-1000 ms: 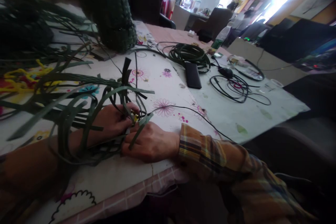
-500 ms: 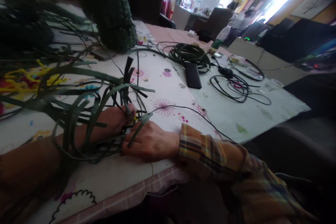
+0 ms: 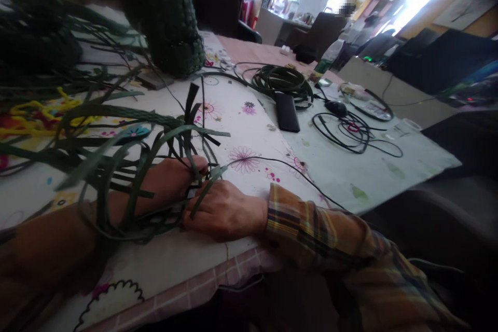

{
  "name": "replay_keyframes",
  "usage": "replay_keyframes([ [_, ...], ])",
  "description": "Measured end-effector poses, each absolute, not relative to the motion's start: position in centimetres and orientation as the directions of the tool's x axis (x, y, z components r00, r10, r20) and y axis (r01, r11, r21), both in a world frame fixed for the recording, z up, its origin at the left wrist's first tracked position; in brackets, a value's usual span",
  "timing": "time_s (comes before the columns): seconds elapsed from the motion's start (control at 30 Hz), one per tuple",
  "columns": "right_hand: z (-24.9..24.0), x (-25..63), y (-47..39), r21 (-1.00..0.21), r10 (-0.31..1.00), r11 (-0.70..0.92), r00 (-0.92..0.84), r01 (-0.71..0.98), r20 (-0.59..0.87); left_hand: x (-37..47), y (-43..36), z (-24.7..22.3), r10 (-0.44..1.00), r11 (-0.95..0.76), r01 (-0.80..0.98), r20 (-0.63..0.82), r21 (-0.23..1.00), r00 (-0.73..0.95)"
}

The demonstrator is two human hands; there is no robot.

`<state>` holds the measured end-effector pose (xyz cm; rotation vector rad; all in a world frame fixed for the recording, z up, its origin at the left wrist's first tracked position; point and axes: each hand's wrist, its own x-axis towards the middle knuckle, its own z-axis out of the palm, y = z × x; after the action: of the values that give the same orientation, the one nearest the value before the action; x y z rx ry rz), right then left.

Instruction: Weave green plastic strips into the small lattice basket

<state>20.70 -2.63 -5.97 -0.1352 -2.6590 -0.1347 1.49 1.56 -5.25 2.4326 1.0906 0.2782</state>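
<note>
Both hands closed on green strips

Your floral-covered tabletop (image 3: pixel 249 132) carries everything. Loose green strips (image 3: pixel 128 113) fan over its near left, around your left forearm. A dark green woven piece (image 3: pixel 167 23) stands at far left, and a coil (image 3: pixel 272 84) lies beyond the middle. Your right hand (image 3: pixel 225 211) has its grip curled shut on the strips; your left hand (image 3: pixel 171 181) pinches them just beside it, fingertips partly hidden. The dark phone (image 3: pixel 288 112) lies against the coil.
</note>
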Motion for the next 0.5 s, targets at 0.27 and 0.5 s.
replay_keyframes([
  [0.27,-6.2,20.5,-2.8,0.047,0.096,0.989,-0.855,0.139,0.51,0.4,2.1,-4.3,0.702,-0.536,0.577,-0.054,0.616,0.711],
  [0.5,-6.2,20.6,-2.8,0.02,0.117,0.99,-0.894,0.139,0.432,0.6,2.2,-4.2,0.663,-0.559,0.531,-0.042,0.637,0.747],
])
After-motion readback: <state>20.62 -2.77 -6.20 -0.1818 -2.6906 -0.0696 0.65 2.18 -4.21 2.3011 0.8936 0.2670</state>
